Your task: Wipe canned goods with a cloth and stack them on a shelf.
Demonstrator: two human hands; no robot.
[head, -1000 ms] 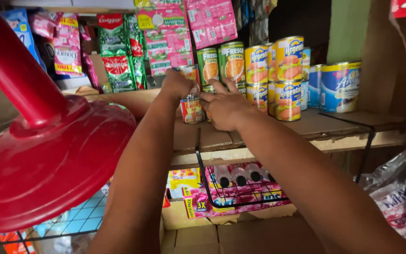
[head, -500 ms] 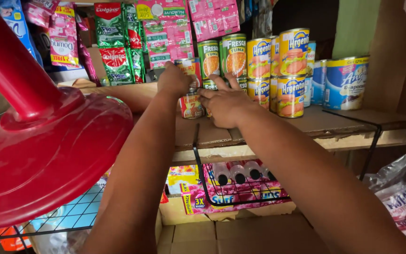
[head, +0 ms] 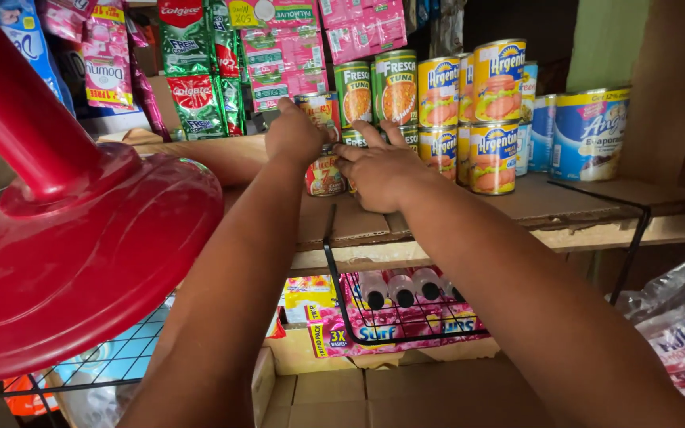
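Note:
Both my arms reach forward to a cardboard-lined shelf (head: 596, 206) of tinned food. My left hand (head: 295, 135) grips a small can with a red and yellow label (head: 320, 107), held above another like can (head: 324, 176) that stands on the shelf. My right hand (head: 378, 170) lies with fingers spread against the lower can and the green cans (head: 374, 91) behind it. Whether the upper can rests on the lower one is hidden by my hands.
Yellow cans (head: 493, 119) are stacked two high right of my hands, then blue-and-white cans (head: 588, 131). Sachet strips (head: 279, 47) hang behind. A big red fan base (head: 73, 261) fills the left foreground. A black wire rack (head: 406, 317) with small bottles hangs under the shelf.
My left hand has lifted the small can a little higher. The view has shifted slightly downward and closer.

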